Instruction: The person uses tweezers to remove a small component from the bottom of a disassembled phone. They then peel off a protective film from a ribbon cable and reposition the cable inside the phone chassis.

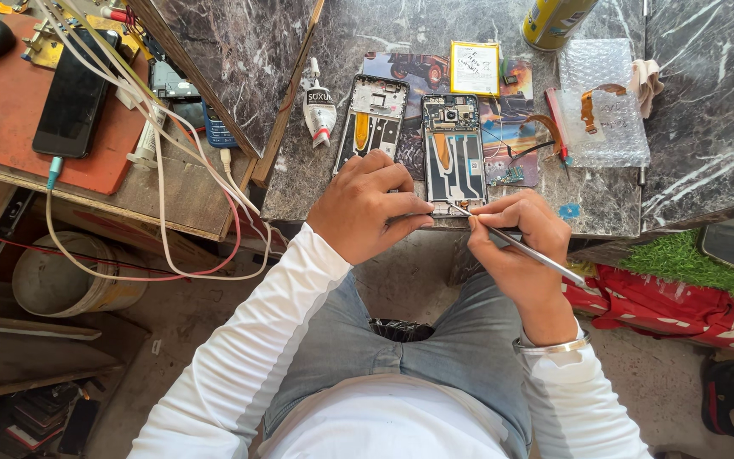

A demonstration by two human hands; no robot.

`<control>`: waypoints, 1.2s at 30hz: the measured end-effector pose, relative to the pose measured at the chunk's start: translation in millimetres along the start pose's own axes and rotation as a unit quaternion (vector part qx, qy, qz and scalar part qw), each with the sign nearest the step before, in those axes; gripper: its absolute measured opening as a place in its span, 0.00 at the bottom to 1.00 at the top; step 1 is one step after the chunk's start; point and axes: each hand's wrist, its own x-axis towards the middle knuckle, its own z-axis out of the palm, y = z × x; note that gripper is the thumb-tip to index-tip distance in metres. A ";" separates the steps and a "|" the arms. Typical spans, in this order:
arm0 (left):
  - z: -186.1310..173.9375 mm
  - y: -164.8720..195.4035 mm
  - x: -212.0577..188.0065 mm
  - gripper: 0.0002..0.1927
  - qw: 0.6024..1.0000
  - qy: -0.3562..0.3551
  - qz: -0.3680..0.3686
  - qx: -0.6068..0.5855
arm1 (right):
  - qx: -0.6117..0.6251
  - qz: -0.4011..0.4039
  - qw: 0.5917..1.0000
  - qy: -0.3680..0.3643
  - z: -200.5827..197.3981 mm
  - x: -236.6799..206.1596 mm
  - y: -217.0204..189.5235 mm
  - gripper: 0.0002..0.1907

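The person is working with a fine tool at the lower end of an opened smartphone body with a bare grey-black inner frame and an orange flex strip [454, 151], which lies flat near the front edge of the dark marble-patterned surface [690, 127]. The right hand [516, 246] grips a thin silver metal pair of tweezers [516, 240] like a pen, the tip resting at the phone's bottom edge, apparently on a small part there, though the spot is too small to make out. The left hand [367, 204] is curled, its fingertips pressed to the phone's lower left corner and steadying it; whether it pinches anything cannot be told. The step in hand looks like picking or seating a tiny component at the bottom end, and the next move would call for a steady, light touch with the phone held still. A second opened phone frame with an orange strip [372, 119] lies just beside it to the left, a small squeezed white glue tube [319, 106] beyond that, and a yellow-edged flat battery pack [475, 68] behind.
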 end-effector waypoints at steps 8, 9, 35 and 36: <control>0.4 -0.4 0.6 0.09 1.000 0.000 0.002 -0.002 | 0.037 0.041 0.998 0.015 2.0 -2.2 -0.7 0.10; 0.3 0.0 0.4 0.09 1.000 0.000 0.002 -0.001 | 0.058 0.050 0.997 0.019 2.3 -2.8 -0.5 0.10; -2.2 0.2 1.2 0.09 1.000 -0.005 -0.001 0.005 | 0.060 0.065 0.996 0.028 6.3 -1.0 -3.3 0.08; -1.9 0.9 0.6 0.09 1.000 -0.006 -0.001 0.006 | 0.081 0.080 0.993 0.035 6.3 -2.1 -3.0 0.08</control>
